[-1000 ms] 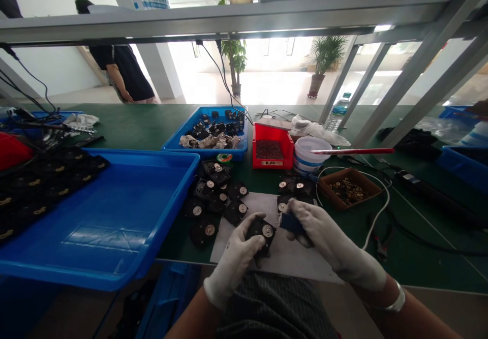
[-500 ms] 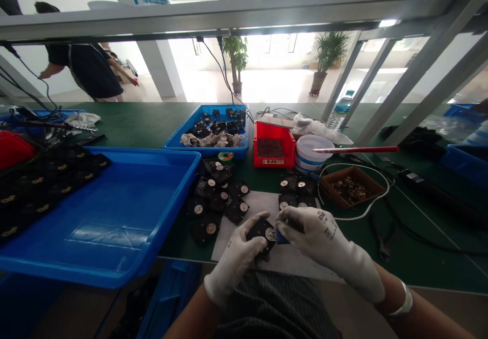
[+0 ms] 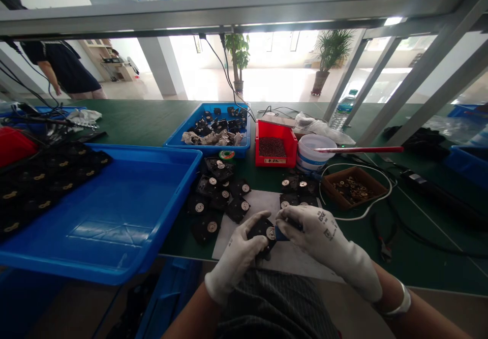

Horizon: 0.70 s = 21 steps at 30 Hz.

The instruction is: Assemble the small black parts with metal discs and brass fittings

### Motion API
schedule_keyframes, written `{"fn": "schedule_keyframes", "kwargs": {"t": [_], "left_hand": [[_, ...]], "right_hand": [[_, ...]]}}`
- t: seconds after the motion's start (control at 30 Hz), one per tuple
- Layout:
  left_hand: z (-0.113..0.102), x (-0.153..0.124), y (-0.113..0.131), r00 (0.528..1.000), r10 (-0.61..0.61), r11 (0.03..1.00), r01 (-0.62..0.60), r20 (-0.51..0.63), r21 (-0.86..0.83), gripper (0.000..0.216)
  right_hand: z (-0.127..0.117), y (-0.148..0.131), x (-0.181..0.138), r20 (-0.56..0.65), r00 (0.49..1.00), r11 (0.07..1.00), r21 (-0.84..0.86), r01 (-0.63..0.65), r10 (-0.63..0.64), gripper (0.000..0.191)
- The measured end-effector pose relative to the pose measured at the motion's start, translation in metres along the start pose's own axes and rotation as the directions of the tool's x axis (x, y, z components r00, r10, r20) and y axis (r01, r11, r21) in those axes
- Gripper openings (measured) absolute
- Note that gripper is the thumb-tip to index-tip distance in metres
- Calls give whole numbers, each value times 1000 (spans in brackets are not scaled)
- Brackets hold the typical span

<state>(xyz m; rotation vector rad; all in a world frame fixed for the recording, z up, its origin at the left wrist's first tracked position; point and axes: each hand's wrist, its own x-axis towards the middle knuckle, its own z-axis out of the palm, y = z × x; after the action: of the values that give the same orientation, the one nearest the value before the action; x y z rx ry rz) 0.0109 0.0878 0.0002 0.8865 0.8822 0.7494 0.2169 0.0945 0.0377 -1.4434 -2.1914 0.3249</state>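
Note:
Gloved in white, my left hand (image 3: 238, 257) grips a black plastic part with a round metal disc (image 3: 262, 228) over the white sheet (image 3: 234, 227). My right hand (image 3: 324, 237), also gloved, pinches a small blue piece (image 3: 281, 234) against the disc's right side; its kind is mostly hidden by the fingers. Left of my hands lie several similar black parts (image 3: 206, 227) with silver discs. Another group of black parts (image 3: 292, 182) sits just beyond my right hand.
A large blue tray (image 3: 114, 202) stands on the left, black parts at its far side. Farther back are a blue bin (image 3: 183, 143), a red bin (image 3: 276, 162) of small pieces and a white tub (image 3: 314, 156). A brown box (image 3: 348, 189) and pliers (image 3: 384, 242) lie right.
Both hands keep nearly the same place and hold; the blue piece shows at a slightly different angle against the disc. In the background a person has moved left.

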Motion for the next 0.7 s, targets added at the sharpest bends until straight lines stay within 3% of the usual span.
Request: {"fn": "schedule_keyframes", "kwargs": {"t": [0.3,0.7], "left_hand": [[2,-2,2,1000,16,1000,-16,-9,7,66],[4,-1,3,999,21,1000,-21,-28,8,67]], "right_hand": [[0,1,0,14,1000,1000,-16,-20,20,24],[-6,-2,3,97,993,994,86,-74,65,19]]}}
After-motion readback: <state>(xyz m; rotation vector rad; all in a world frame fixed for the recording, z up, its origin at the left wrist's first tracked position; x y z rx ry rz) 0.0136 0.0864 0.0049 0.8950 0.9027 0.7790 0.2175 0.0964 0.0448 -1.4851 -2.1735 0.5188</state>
